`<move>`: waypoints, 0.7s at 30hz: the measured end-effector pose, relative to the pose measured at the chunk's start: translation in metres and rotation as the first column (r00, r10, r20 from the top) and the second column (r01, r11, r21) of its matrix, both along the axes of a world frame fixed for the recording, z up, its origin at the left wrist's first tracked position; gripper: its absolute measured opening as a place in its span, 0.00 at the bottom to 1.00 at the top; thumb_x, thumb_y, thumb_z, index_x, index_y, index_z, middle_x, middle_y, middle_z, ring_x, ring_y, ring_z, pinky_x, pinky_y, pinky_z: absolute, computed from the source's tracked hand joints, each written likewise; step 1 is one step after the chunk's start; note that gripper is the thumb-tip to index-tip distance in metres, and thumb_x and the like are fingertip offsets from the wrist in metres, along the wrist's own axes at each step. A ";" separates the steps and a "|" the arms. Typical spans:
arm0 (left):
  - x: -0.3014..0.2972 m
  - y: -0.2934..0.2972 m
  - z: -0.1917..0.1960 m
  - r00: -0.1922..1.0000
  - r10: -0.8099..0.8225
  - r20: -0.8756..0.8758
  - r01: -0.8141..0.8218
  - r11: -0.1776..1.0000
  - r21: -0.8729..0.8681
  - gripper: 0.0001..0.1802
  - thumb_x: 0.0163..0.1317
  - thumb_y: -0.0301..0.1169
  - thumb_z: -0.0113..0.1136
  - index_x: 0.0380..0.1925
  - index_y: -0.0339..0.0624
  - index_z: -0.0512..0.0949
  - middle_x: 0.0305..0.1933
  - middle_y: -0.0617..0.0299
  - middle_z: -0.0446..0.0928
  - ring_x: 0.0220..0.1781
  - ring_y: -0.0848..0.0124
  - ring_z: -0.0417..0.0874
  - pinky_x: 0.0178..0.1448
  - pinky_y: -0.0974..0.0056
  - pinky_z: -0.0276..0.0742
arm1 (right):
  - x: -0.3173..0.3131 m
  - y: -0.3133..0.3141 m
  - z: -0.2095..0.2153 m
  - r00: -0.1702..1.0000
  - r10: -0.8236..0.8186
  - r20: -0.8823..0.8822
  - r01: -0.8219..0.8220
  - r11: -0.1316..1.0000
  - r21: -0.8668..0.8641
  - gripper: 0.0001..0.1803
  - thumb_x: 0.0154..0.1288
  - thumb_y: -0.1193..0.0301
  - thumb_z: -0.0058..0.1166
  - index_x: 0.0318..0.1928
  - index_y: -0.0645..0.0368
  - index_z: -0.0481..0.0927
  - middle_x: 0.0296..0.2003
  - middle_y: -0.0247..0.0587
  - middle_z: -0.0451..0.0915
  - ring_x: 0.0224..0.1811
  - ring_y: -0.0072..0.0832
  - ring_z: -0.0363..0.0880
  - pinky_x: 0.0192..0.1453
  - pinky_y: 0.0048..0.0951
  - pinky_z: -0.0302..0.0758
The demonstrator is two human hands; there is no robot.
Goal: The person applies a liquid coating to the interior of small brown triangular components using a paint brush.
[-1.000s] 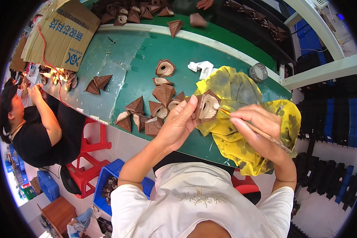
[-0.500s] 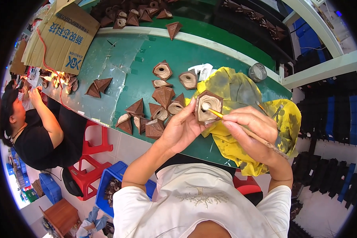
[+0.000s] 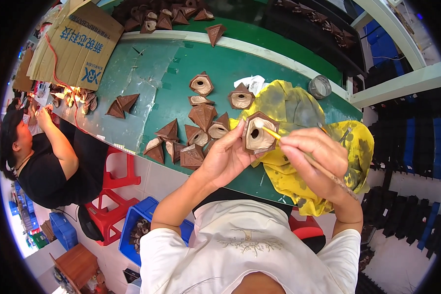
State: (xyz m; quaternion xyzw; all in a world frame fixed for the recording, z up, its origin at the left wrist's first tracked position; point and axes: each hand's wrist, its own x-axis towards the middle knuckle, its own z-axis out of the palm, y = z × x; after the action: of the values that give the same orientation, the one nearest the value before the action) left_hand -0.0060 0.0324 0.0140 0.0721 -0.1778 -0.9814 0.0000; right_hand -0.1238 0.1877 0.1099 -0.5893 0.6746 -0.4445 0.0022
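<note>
Above the yellow cloth (image 3: 299, 105), the left hand (image 3: 228, 154) grips a brown piece (image 3: 257, 133). The right hand (image 3: 311, 157) holds a brush (image 3: 274, 133) at its pale hollow. Several coated pieces (image 3: 193, 134) lie left of the cloth; this one seems partly done.

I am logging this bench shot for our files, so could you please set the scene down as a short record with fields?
Left hand: left hand holds up a brown piece, pale inner face and round hole toward the camera
Right hand: right hand grips a thin brush, tip at the piece
Under hands: stained yellow cloth
Bench: green table with loose brown pieces
Other items: small round tin, cardboard box
Nearby: another person seated at the left
</note>
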 end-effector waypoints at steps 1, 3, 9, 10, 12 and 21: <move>0.000 0.000 0.000 1.000 -0.009 -0.004 0.009 1.000 0.006 0.24 0.79 0.46 0.39 0.66 0.45 0.65 0.66 0.60 0.71 0.67 0.68 0.73 0.71 0.56 0.67 | -0.001 -0.001 0.000 0.999 -0.034 -0.006 0.034 0.999 -0.008 0.11 0.54 0.82 0.67 0.39 0.68 0.84 0.32 0.48 0.84 0.33 0.37 0.86 0.34 0.30 0.81; 0.000 0.000 0.000 1.000 -0.015 -0.007 0.015 1.000 0.012 0.24 0.79 0.46 0.39 0.66 0.46 0.65 0.66 0.61 0.71 0.67 0.69 0.73 0.70 0.56 0.68 | 0.002 -0.002 -0.002 1.000 -0.006 0.008 0.006 1.000 0.002 0.11 0.54 0.82 0.67 0.39 0.68 0.84 0.32 0.48 0.84 0.32 0.37 0.86 0.34 0.30 0.81; 0.000 -0.002 0.005 0.996 0.026 0.088 -0.025 1.000 -0.014 0.24 0.78 0.47 0.40 0.65 0.48 0.66 0.65 0.63 0.72 0.64 0.71 0.74 0.67 0.58 0.69 | 0.008 0.006 -0.001 0.994 0.107 0.037 -0.110 0.992 0.059 0.11 0.53 0.82 0.68 0.39 0.67 0.84 0.32 0.47 0.84 0.32 0.36 0.86 0.33 0.30 0.81; 0.001 -0.003 0.001 0.998 0.018 0.058 -0.018 1.000 -0.001 0.24 0.78 0.47 0.40 0.65 0.48 0.66 0.64 0.64 0.72 0.64 0.71 0.74 0.66 0.59 0.69 | 0.008 0.007 0.000 0.995 0.094 0.028 -0.096 0.994 0.052 0.11 0.53 0.82 0.68 0.39 0.67 0.84 0.33 0.47 0.84 0.32 0.35 0.86 0.33 0.30 0.81; 0.001 -0.003 -0.001 1.000 0.008 0.028 -0.008 1.000 0.014 0.23 0.78 0.47 0.40 0.65 0.49 0.67 0.64 0.65 0.73 0.63 0.72 0.74 0.66 0.60 0.69 | 0.006 0.004 -0.001 0.995 0.066 0.070 -0.068 0.997 0.033 0.11 0.54 0.82 0.68 0.39 0.67 0.84 0.32 0.47 0.84 0.32 0.35 0.86 0.33 0.29 0.80; -0.003 -0.005 -0.001 1.000 0.003 0.004 -0.003 1.000 0.011 0.24 0.78 0.48 0.41 0.66 0.50 0.66 0.64 0.66 0.72 0.63 0.72 0.74 0.64 0.60 0.69 | 0.007 0.016 0.000 0.988 -0.006 0.152 -0.013 0.992 0.126 0.09 0.56 0.84 0.65 0.39 0.68 0.83 0.32 0.46 0.84 0.31 0.33 0.85 0.32 0.28 0.79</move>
State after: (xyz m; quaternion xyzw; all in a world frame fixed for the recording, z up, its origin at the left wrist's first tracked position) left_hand -0.0095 0.0269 0.0130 0.0745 -0.1720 -0.9823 0.0007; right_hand -0.1170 0.2035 0.1095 -0.5536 0.6982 -0.4445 0.0919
